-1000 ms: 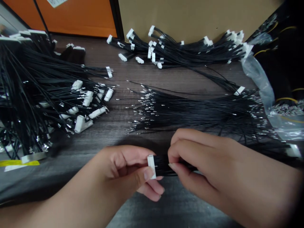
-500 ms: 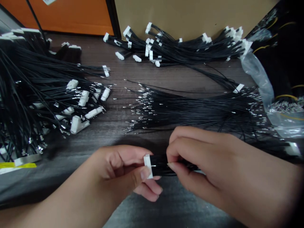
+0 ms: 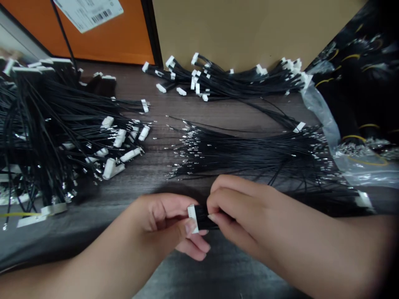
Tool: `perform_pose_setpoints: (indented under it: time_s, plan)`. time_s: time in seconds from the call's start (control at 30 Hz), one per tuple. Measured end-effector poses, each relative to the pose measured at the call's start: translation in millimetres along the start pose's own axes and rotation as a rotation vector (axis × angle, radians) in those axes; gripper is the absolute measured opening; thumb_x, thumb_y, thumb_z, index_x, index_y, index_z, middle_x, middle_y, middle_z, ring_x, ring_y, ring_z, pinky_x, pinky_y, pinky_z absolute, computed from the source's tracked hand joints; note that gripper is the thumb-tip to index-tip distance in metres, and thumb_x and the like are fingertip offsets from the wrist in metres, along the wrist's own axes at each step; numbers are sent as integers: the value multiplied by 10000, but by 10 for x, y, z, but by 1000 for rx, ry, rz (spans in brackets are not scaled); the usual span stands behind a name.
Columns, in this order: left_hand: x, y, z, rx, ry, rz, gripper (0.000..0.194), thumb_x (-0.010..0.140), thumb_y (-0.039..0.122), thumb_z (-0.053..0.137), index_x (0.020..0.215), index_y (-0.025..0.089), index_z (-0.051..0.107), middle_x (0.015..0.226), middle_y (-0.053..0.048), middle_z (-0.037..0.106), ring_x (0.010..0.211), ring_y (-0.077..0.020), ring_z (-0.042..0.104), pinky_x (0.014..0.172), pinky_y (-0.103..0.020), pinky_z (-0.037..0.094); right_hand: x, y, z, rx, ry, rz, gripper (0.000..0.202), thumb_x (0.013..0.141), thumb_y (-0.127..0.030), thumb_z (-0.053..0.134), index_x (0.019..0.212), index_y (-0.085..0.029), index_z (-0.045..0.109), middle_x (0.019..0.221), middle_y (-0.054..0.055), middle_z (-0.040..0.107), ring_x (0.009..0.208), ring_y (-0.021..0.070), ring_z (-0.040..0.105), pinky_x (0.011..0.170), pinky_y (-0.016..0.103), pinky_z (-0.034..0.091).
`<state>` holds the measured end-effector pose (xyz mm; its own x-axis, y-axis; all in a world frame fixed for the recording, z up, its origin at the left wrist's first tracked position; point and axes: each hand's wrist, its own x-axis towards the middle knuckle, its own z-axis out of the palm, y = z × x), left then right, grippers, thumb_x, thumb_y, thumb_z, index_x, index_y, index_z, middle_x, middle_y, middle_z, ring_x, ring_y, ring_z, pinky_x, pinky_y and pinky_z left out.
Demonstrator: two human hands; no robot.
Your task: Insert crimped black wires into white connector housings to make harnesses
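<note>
Between the thumb and fingers of my left hand (image 3: 170, 226) is a white connector housing (image 3: 193, 216), gripped near the lower middle of the view. Black wires (image 3: 203, 216) run out of its right side. My right hand (image 3: 243, 211) pinches among these wires close to the housing; its fingertips hide exactly what they grip, though a black wire appears to be in them. Beyond both hands lies a wide bundle of loose black wires (image 3: 249, 151) with shiny metal terminals at both ends.
At left is a heap of black wire harnesses (image 3: 40, 120) with white connectors. More harnesses (image 3: 243, 81) lie along the back, before a tan panel (image 3: 249, 29) and an orange box (image 3: 118, 39). Clear plastic bags (image 3: 324, 112) with banded wires stand at right.
My right hand has moved left, closer to the white connector housing. The bare metal terminal seen earlier beside the housing no longer shows. The whole view has tilted up slightly.
</note>
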<state>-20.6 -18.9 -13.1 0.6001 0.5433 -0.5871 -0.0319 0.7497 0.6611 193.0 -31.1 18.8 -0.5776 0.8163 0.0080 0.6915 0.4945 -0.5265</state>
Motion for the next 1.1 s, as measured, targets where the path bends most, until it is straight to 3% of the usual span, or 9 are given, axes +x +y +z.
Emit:
perform_pose_setpoints:
  time_s: [0.23, 0.43, 0.57, 0.67, 0.8, 0.87, 0.9, 0.97, 1.1]
  plan:
    - [39, -104, -82, 7, -26, 90, 115, 941, 286, 902, 881, 188, 900, 760, 12, 853, 700, -118, 799, 704, -180, 669, -39, 58, -4, 81, -11, -43, 312, 1035, -40, 517, 887, -257, 687, 873, 23, 715, 750, 158, 680, 682, 280, 537]
    - [53, -145, -110, -17, 1, 90, 260, 829, 421, 1003, 899, 193, 900, 770, 2, 869, 709, -151, 830, 679, -197, 683, 60, 188, -439, 55, 139, -103, 207, 1038, -79, 649, 896, -219, 706, 894, -32, 748, 760, 96, 696, 688, 217, 525]
    - [89, -157, -142, -1, 27, 79, 365, 732, 467, 1058, 867, 177, 884, 775, -18, 870, 695, -179, 836, 642, -225, 691, 307, 343, -616, -73, 296, -204, 153, 1100, -198, 643, 1082, -196, 795, 1137, 28, 825, 1058, 161, 766, 970, 283, 582]
    - [90, -92, -144, -3, 43, 64, 418, 669, 471, 1089, 864, 175, 868, 736, -21, 864, 668, -192, 837, 612, -236, 686, 307, 377, -624, -148, 227, -285, 342, 1128, -298, 626, 1421, -146, 716, 1484, 109, 733, 1377, 224, 681, 1190, 373, 518]
    - [-34, -7, -69, 38, 67, 38, 433, 670, 492, 1085, 927, 221, 866, 710, -8, 870, 662, -202, 845, 656, -265, 697, -109, 296, -440, -205, 86, -275, 634, 921, -496, 886, 1367, -76, 724, 1259, 171, 792, 1120, 302, 749, 1000, 424, 613]
    - [-127, -31, -48, 88, 25, 61, 425, 716, 552, 1046, 977, 262, 875, 747, -9, 886, 741, -236, 876, 795, -340, 734, -365, 307, -268, -217, 166, -222, 265, 952, -302, 846, 1129, -113, 788, 1080, 155, 803, 959, 329, 733, 859, 478, 607]
    - [-168, -59, -55, 134, -4, 110, 446, 740, 605, 1013, 1023, 287, 882, 808, -20, 905, 818, -264, 892, 872, -385, 740, -477, 336, -185, -206, 215, -208, 71, 1000, -190, 737, 1013, -132, 776, 1020, 149, 794, 922, 318, 718, 829, 474, 593]
    - [-223, -120, -109, 340, -22, 299, 512, 837, 700, 897, 1198, 338, 876, 1145, -65, 922, 1088, -323, 879, 1028, -447, 705, -655, 423, -64, -118, 324, -205, 184, 1014, -68, 583, 943, -176, 715, 972, 116, 774, 901, 280, 699, 812, 439, 582]
    - [-240, -124, -210, 1170, 180, 763, 489, 1059, 461, 698, 1546, 466, 662, 1694, 0, 630, 1551, -324, 598, 1226, -490, 548, -816, 585, -85, 217, 554, -167, 204, 1095, -124, 489, 1020, -239, 640, 909, 27, 713, 834, 193, 677, 760, 344, 577]
